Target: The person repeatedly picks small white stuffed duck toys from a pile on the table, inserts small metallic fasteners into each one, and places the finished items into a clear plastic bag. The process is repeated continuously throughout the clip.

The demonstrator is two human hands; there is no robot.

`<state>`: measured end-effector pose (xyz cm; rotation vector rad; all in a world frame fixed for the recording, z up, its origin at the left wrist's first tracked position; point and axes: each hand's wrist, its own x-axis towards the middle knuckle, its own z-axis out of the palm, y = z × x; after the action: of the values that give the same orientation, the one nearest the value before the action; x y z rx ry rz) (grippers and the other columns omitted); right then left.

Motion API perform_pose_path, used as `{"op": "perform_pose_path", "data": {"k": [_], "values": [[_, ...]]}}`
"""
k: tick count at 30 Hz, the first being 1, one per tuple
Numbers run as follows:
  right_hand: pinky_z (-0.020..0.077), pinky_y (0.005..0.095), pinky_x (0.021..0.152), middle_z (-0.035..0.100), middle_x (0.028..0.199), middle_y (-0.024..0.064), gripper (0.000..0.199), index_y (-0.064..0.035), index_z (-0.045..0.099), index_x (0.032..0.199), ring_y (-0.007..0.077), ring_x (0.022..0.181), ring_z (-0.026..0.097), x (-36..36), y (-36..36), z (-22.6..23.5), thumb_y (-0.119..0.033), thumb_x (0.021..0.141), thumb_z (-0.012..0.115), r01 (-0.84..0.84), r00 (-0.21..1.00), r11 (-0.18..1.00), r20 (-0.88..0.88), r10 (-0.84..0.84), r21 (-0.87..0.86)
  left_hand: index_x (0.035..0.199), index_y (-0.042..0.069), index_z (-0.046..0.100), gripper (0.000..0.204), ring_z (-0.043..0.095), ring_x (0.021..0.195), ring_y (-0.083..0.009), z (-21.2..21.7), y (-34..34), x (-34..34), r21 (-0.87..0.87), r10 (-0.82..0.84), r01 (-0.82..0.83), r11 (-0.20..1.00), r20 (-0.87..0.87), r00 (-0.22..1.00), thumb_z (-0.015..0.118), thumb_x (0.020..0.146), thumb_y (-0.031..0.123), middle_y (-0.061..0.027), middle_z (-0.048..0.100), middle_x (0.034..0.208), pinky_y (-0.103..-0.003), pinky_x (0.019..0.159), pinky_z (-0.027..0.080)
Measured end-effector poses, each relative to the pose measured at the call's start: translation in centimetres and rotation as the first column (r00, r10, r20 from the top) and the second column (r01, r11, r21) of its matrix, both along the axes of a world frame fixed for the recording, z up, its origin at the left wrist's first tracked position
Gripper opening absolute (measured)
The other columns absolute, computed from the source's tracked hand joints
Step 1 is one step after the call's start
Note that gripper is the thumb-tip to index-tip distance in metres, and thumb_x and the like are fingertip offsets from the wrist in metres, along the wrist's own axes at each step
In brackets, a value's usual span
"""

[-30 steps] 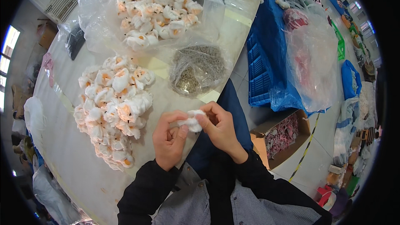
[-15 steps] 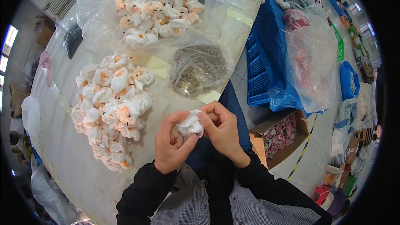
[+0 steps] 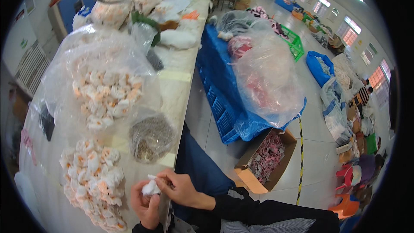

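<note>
A small white plush piece (image 3: pixel 150 187) sits pinched between both hands at the table's near edge. The left hand (image 3: pixel 145 205) grips it from below; the right hand (image 3: pixel 180 188) closes on its top. A pile of white-and-orange plush pieces (image 3: pixel 92 177) lies just left, a clear bag of small metal parts (image 3: pixel 151 137) beyond.

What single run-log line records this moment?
left hand: holds small white plush piece | right hand: pinches same piece | nearby: pile of white-and-orange plush pieces, clear bag of small metal parts

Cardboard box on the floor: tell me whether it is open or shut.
Open. The cardboard box has its flaps folded outward, and pink and white pieces show inside it, heaped below the rim.
</note>
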<state>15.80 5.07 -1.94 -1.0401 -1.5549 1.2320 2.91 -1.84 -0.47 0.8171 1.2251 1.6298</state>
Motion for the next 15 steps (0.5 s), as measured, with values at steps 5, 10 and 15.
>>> {"op": "perform_pose_path", "data": {"k": [5, 10, 15], "values": [[0.0487, 0.0318, 0.056, 0.062, 0.070, 0.0089, 0.019, -0.0077, 0.066, 0.109, 0.0206, 0.057, 0.061, 0.2, 0.1, -0.1, -0.026, 0.103, 0.068, 0.004, 1.000, 0.997, 0.025, -0.006, 0.071, 0.130, 0.004, 0.063, 0.031, 0.043, 0.060, -0.0001, -0.2, 0.3, 0.2, -0.094, -0.014, 0.001, 0.996, -0.141, 0.990, 0.070, 0.099, 0.008, 0.0034, 0.058, 0.078, -0.020, 0.054, 0.033], [0.0496, 0.0325, 0.057, 0.062, 0.071, 0.0096, 0.019, -0.0070, 0.067, 0.111, 0.0219, 0.059, 0.063, 0.2, 0.1, 0.1, -0.024, 0.102, 0.069, 0.003, 1.000, 0.998, -0.016, -0.002, 0.068, 0.131, 0.003, 0.063, 0.031, 0.040, 0.058, 0.0003, -0.1, 0.3, -0.9, -0.116, -0.075, 0.066, 0.991, -0.076, 0.994, 0.069, 0.102, 0.011, 0.0042, 0.057, 0.077, -0.020, 0.052, 0.030], [0.0507, 0.0321, 0.060, 0.065, 0.075, 0.0104, 0.022, -0.0061, 0.068, 0.114, 0.0204, 0.063, 0.064, 0.6, 0.1, 0.5, -0.024, 0.102, 0.069, -0.001, 1.000, 0.999, -0.012, 0.002, 0.053, 0.131, 0.003, 0.063, 0.031, 0.039, 0.056, 0.0000, 0.2, 0.7, -0.9, -0.121, -0.079, 0.058, 0.991, -0.172, 0.982, 0.069, 0.101, 0.008, 0.0050, 0.057, 0.078, -0.020, 0.051, 0.029]]}}
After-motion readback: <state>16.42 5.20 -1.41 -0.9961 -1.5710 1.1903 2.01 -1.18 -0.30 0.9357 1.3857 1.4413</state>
